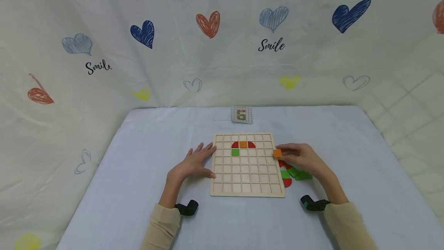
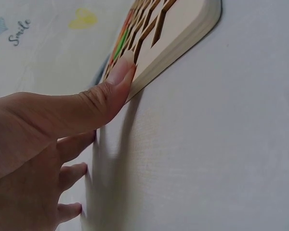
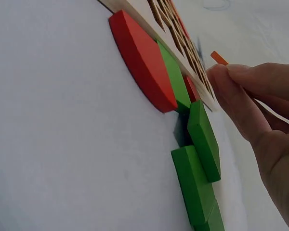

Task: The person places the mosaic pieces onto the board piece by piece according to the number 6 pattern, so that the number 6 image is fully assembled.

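Note:
A wooden grid board (image 1: 248,169) lies on the table, with a red quarter-round tile (image 1: 235,144), an orange square tile (image 1: 243,144), another red quarter-round tile (image 1: 251,144) and a green square tile (image 1: 235,152) in its upper cells. My left hand (image 1: 194,163) is spread at the board's left side; its thumb (image 2: 113,89) touches the edge. Between thumb and fingers, my right hand (image 1: 301,157) pinches an orange square tile (image 1: 277,153) at the board's right edge. In the right wrist view, only a corner of that orange tile (image 3: 218,57) shows.
Loose green tiles (image 1: 302,174) and red tiles (image 1: 287,183) lie right of the board, some partly under my right hand. A small pattern card (image 1: 241,115) showing a 6-like figure lies behind the board. White cloth (image 1: 166,126) covers the table.

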`<state>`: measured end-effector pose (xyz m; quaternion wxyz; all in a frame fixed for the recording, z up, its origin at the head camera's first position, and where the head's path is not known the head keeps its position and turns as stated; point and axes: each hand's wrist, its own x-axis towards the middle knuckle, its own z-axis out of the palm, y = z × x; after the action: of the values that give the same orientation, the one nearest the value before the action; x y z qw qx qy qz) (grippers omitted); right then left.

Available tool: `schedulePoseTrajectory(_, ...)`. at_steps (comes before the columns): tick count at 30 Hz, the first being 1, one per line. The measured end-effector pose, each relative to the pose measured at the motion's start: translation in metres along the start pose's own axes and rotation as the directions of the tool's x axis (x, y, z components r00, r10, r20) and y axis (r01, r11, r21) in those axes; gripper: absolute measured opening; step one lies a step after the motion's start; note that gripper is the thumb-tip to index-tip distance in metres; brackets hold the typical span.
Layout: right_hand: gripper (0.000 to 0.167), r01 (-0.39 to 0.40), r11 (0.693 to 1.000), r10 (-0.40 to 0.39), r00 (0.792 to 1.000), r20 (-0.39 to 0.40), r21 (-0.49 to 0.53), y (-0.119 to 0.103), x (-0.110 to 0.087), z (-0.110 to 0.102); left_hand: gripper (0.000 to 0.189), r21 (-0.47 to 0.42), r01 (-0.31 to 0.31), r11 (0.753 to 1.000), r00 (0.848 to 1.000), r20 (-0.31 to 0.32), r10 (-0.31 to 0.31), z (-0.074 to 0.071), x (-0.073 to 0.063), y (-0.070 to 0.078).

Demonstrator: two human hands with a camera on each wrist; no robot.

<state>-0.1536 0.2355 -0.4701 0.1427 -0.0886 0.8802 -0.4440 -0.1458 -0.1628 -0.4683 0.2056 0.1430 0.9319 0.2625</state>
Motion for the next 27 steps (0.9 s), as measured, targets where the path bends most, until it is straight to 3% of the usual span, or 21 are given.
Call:
schedulePoseTrajectory(11, 0.041, 0.083, 0.996, -0.084, 0.995, -0.057, -0.021, -0.019, 0.011, 0.016, 0.102, 0.002, 0.005, 1.000, 1.000, -0.006, -0.005, -0.001, 0.000, -0.002)
schedulePoseTrajectory(27, 0.038, 0.107, 0.993, -0.107, 0.994, 0.009, 0.048, -0.037, 0.025, 0.039, 0.103, -0.003, -0.001, 1.000, 1.000, 0.008, 0.001, -0.001, 0.001, 0.001)
